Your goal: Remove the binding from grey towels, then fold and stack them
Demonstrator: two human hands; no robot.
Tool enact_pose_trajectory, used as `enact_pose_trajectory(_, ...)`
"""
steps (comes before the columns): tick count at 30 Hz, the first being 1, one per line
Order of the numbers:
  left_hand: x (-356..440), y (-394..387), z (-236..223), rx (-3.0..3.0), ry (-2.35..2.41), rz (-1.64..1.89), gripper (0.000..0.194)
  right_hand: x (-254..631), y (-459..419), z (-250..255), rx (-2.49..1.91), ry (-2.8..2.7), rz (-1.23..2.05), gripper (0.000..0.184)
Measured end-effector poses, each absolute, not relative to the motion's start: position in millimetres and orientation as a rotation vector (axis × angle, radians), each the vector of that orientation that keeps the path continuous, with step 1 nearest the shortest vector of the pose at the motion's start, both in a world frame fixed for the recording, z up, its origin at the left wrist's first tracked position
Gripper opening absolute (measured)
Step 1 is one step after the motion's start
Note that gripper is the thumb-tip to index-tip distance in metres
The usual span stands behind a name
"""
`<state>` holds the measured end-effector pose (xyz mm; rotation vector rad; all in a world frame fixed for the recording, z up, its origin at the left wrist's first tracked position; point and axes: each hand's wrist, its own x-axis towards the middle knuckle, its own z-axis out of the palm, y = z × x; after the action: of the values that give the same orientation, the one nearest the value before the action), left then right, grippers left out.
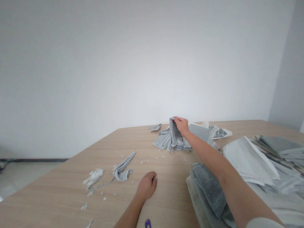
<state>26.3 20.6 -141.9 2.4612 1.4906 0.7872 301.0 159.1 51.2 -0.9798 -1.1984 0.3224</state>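
My right hand (181, 124) reaches to the far side of the table, pinching the top edge of a folded grey cloth piece (176, 136). This piece hangs down over a heap of grey cloth pieces (162, 140). My left hand (147, 185) rests on the tabletop nearer to me, its fingers curled closed with nothing visible in them. To its left lies a grey fabric strip (122, 171), bent round on itself. A purple handle loop (148, 223), its tool cut off by the bottom edge of the view, lies below my left hand.
A stack of folded grey cloth (206, 190) stands under my right forearm. Farther right are white cloth (249, 161) and more folded grey fabric (285, 147). White frayed scraps (94, 178) and small bits litter the wooden table (59, 202). A white wall (142, 63) rises behind.
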Motion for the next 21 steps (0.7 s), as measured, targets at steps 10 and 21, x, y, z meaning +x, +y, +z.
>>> enact_pose_trajectory(10, 38, 28, -119, 2.309, 1.683, 1.041, 0.051, 300, 116, 69, -0.841, -1.212, 0.384, 0.039)
enact_pose_trajectory(21, 121, 2, -50, 2.409, 1.284, 1.412, 0.077, 270, 59, 90, -0.608, -1.169, 0.652, 0.042)
